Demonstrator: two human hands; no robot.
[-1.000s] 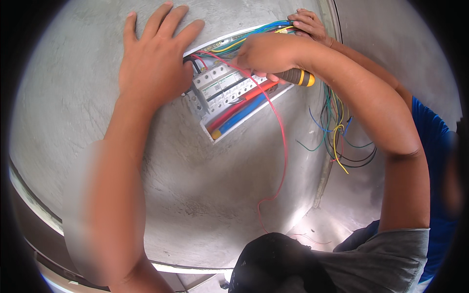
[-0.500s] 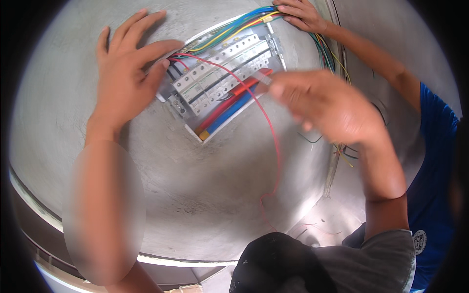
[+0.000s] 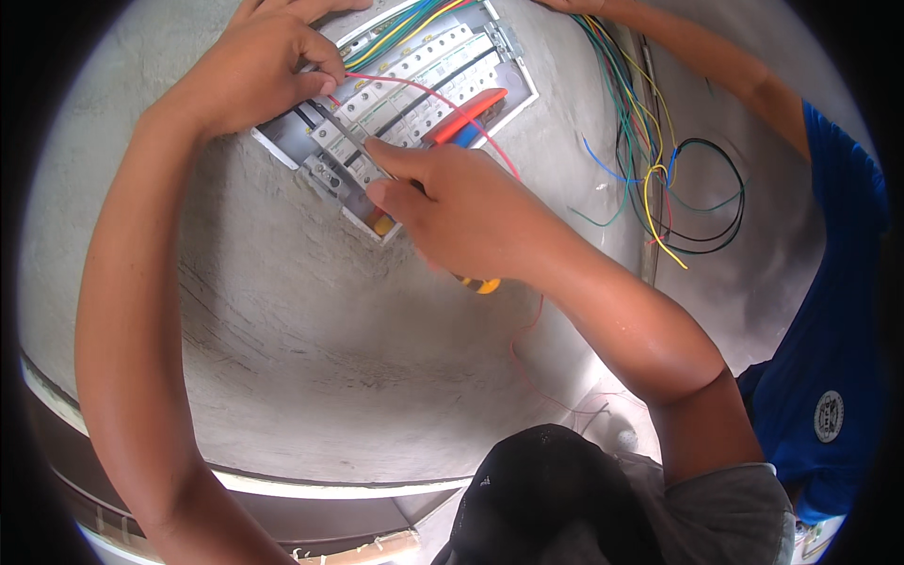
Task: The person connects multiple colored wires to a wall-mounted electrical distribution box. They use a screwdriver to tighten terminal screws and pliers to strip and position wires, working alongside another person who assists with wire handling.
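An open white electrical box [image 3: 532,94] in the wall holds rows of white breakers [image 3: 414,66], bundled coloured wires along its top, and long red and blue pieces [image 3: 468,111] at its lower edge. My left hand [image 3: 273,68] is at the box's upper left, thumb and index finger closed beside a red wire [image 3: 414,85]; what they pinch is hidden. My right hand [image 3: 461,207] grips a screwdriver [image 3: 480,282] with a yellow and dark handle, its shaft reaching up over the breakers toward my left fingers.
Grey plastered wall [image 3: 311,311] surrounds the box. Loose coloured wires [image 3: 683,198] hang at the right, near a vertical corner edge. A co-worker's bare arm [image 3: 706,56] reaches along the top right; their blue sleeve and shirt [image 3: 819,282] fill the right side.
My right hand has swung from over the box out to the right, then back left to the lower-left breakers with the screwdriver. My left fingers have curled in; the box now sits higher in view.
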